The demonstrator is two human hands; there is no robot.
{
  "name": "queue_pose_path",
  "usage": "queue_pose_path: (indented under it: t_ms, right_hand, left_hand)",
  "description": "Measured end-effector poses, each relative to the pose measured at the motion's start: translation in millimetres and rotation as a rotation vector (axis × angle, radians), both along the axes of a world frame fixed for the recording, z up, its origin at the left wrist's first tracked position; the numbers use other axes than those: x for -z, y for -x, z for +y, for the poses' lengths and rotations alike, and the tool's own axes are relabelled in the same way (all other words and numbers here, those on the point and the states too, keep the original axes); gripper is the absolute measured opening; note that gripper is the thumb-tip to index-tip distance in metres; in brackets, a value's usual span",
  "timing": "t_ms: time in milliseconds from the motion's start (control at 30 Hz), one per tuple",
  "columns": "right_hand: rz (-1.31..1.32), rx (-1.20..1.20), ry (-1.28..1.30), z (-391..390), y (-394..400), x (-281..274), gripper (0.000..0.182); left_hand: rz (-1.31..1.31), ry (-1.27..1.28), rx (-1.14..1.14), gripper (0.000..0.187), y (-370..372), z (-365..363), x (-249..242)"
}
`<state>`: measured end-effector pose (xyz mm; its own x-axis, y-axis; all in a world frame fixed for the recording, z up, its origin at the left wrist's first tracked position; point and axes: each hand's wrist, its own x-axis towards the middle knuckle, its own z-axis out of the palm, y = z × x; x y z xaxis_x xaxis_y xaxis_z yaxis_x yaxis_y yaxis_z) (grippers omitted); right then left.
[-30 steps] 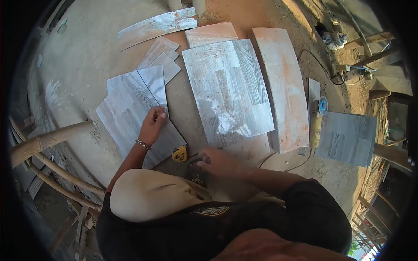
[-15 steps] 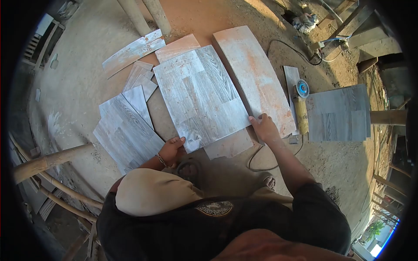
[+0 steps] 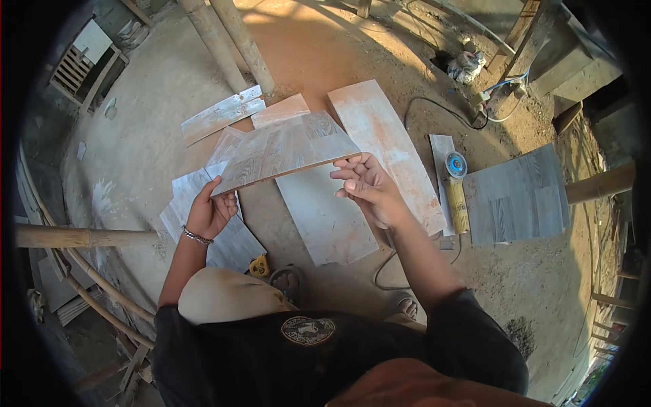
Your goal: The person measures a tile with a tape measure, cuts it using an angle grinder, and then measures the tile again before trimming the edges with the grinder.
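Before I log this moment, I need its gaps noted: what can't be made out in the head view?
All in the head view:
Raised tile: its underside is turned away from view.
Lower tiles at left: partly covered by the raised tile and left hand.
Right hand: too little shows to tell gripping from merely touching.
Grinder: any print is too small to read.
Tape measure: likewise.

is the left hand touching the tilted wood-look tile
Touching; the head view shows the left hand gripping the tilted wood-look tile by its corner, thumb on top.
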<state>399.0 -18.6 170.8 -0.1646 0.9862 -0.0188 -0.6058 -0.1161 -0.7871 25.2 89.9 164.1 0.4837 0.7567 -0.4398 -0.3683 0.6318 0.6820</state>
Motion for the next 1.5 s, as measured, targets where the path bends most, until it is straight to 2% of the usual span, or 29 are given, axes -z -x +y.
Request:
queue_pose_path:
  t_ms: [67,100,167,267,400,467,667,1000,1400,1500]
  right_hand:
    - [0.032,0.159,-0.036,-3,20,11,0.048]
    - [0.037,0.165,-0.034,-7,30,13,0.048]
    - [0.198,0.293,0.068,-12,48,16,0.050]
    - [0.326,0.368,0.056,-20,65,18,0.054]
    - [0.326,0.384,0.000,-25,74,-5,0.065]
    - [0.307,0.320,-0.062,-25,72,-15,0.082]
    - [0.269,0.296,-0.089,-21,58,-32,0.102]
    - [0.195,0.296,-0.129,-28,64,-19,0.104]
    - [0.174,0.303,-0.136,-28,68,-27,0.103]
    - [0.160,0.304,-0.134,-28,69,-28,0.110]
  left_hand:
    - [-0.034,-0.008,0.001,0.029,-4,-1,0]
    - [-0.019,0.027,-0.017,0.028,-4,-3,0]
    - [-0.001,0.058,-0.048,0.027,-3,-8,-1]
    - [0.029,0.183,-0.086,0.023,-2,-8,-12]
    - [0.123,0.178,-0.152,0.020,-8,0,-34]
    - [0.197,0.180,-0.138,0.021,-6,5,-40]
    - [0.198,0.132,-0.105,0.019,-19,-3,-50]
    - [0.276,0.128,-0.088,0.023,-20,-10,-46]
    - [0.154,0.178,-0.085,0.022,-18,-9,-47]
    - [0.156,0.172,-0.088,0.022,-17,-9,-47]
